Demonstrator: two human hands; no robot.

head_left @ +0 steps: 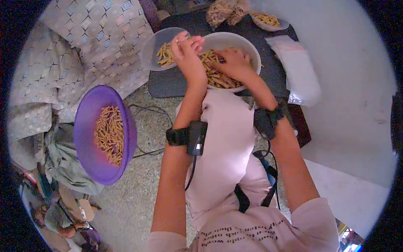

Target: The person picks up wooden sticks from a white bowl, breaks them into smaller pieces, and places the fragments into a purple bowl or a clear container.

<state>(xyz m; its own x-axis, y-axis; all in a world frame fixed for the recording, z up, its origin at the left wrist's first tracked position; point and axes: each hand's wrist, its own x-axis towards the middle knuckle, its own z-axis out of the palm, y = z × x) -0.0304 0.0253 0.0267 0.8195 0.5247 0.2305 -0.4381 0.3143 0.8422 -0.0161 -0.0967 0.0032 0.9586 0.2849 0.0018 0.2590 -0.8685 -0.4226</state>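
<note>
A white bowl (253, 49) full of short brown stick-shaped pieces (222, 79) stands on the dark board in front of me. My right hand (233, 63) lies over the pieces inside it, fingers spread and touching them. Raised between this bowl and a translucent bowl (150, 52) is my left hand (187, 52), its fingers apart with nothing plainly held. The translucent bowl, to the left, has a smaller heap of paler sticks (165, 55) in it.
A purple basin (84, 126) with many sticks is at lower left. Behind the bowls are a filled plastic bag (224, 12) and a small bowl (283, 26) of sticks. A white plastic packet (296, 67) lies right. Cables (147, 153) run across the floor.
</note>
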